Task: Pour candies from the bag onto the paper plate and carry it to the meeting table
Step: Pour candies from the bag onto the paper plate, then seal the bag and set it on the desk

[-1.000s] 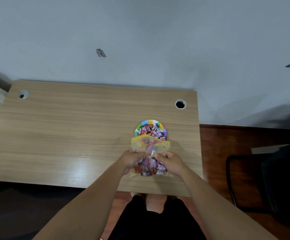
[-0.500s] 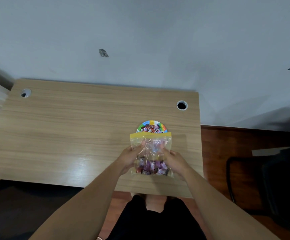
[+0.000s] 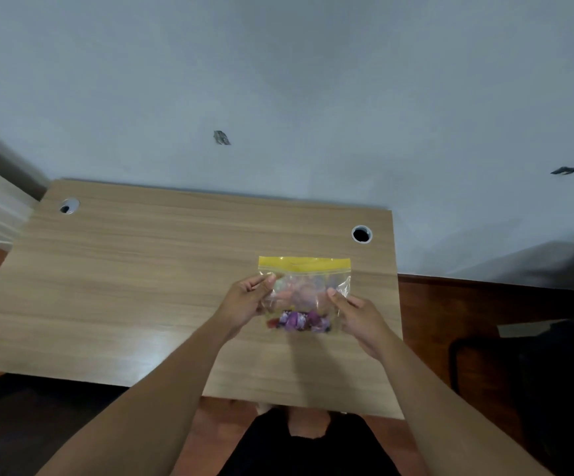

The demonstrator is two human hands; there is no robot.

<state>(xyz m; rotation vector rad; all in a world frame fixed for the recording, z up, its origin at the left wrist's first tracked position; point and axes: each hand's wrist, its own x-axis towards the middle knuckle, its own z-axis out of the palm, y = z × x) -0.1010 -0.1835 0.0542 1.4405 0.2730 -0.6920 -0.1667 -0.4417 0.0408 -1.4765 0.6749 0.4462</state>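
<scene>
A clear zip bag [image 3: 304, 286] with a yellow top strip is held upright above the wooden desk [image 3: 148, 286]. Purple and red wrapped candies [image 3: 301, 321] lie at its bottom. My left hand [image 3: 247, 300] pinches the bag's left edge. The bag's right edge is pinched by my right hand [image 3: 357, 316]. The bag covers the spot where the paper plate stood, so the plate is hidden behind it.
Two round cable holes sit in the desk, one at back left [image 3: 69, 205] and one at back right [image 3: 361, 234]. A grey wall rises behind the desk. A dark chair [image 3: 532, 365] stands on the wood floor to the right.
Both hands have raised the bag and turned it upright, mouth up, so it now hides the colourful plate of candies. The candies left inside have settled to the bottom.
</scene>
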